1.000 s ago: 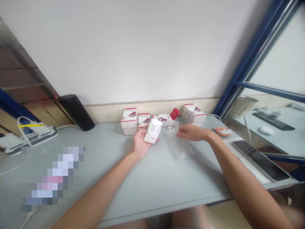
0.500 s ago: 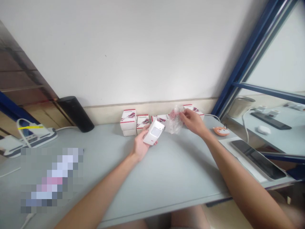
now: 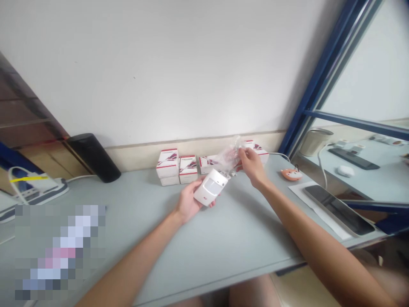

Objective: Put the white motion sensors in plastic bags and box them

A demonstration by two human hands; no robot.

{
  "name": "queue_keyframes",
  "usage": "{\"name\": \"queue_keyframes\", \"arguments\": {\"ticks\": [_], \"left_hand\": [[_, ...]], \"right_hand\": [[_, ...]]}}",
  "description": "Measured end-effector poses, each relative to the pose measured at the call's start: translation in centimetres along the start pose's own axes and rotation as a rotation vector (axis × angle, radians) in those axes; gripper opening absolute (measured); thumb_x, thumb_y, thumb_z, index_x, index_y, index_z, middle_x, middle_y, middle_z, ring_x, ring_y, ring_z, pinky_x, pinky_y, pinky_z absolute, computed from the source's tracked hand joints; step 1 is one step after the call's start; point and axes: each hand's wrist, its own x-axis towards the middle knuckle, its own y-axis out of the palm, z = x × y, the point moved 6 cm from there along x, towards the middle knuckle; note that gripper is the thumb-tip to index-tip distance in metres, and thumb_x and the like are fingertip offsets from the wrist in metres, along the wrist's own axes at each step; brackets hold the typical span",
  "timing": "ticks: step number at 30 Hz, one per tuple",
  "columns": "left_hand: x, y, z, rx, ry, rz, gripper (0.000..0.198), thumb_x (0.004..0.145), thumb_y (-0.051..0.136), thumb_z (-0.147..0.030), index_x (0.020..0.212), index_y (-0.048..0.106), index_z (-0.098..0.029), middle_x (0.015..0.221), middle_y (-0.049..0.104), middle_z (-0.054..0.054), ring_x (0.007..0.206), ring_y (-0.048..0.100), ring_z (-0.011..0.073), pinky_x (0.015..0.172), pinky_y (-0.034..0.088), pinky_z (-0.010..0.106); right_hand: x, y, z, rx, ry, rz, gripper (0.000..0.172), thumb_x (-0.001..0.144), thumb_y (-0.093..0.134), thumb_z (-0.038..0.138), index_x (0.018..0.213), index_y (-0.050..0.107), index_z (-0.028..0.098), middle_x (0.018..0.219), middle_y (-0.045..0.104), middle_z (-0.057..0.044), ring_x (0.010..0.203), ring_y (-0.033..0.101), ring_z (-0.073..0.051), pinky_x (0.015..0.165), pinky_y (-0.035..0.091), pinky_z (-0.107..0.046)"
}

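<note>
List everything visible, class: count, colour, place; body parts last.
wall: 1, white, behind
desk: 1, grey, beneath
boxes: several, white and red, back
gadget: 1, white, centre
bag: 1, clear, before boxes
small bits: uncertain, white, below bag
cylinder: 1, black, back left
power strip: 1, white, left
pixelated patch: 1, mixed, front left
cables: several, white, both sides
small object: 1, orange, right
paper: 1, white, right
slab: 1, black, on paper
bars: several, blue, both sides
bucket: 1, silvery, right
left hand: 1, bare, holding gadget
right hand: 1, bare, pinching bag
legs: 2, bare, below desk
</note>
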Motion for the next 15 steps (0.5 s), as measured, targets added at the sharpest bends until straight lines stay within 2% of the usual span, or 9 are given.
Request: {"name": "queue_keyframes", "arguments": {"ticks": [6,10,15], "left_hand": [[0.3,-0.7,-0.8,-0.07,0.065,-0.087,0.04,0.09,0.055,-0.036,0.121,0.062,-0.011,0.09,0.078,0.018,0.064,0.071,0.0277,0.062,0.053,0.037],[0.2,-0.6,-0.9,-0.064,0.077,-0.097,0.043,0.09,0.055,-0.035,0.124,0.062,-0.009,0.093,0.078,0.02,0.066,0.072,0.0278,0.062,0.054,0.037],[0.1,-0.3,-1.0,-0.066,0.115,-0.09,0.056,0.09,0.058,-0.031,0.144,0.054,-0.019,0.101,0.078,0.013,0.073,0.074,0.0271,0.061,0.055,0.036]], "right_hand": [[-0.2,0.4,0.3,-0.035,-0.026,0.026,0.042,0.095,0.056,0.066,0.092,0.057,0.025,0.09,0.075,-0.008,0.069,0.07,-0.022,0.052,0.056,-0.032],[-0.5,1.2,-0.1,0.009,-0.007,0.08,0.046,0.094,0.055,0.071,0.094,0.056,0.025,0.094,0.073,-0.008,0.066,0.069,-0.021,0.052,0.058,-0.034],[-1.3,2.3,-0.2,0.072,0.041,0.139,0.053,0.093,0.05,0.078,0.094,0.052,0.026,0.097,0.072,-0.008,0.072,0.073,-0.022,0.059,0.061,-0.034]]}}
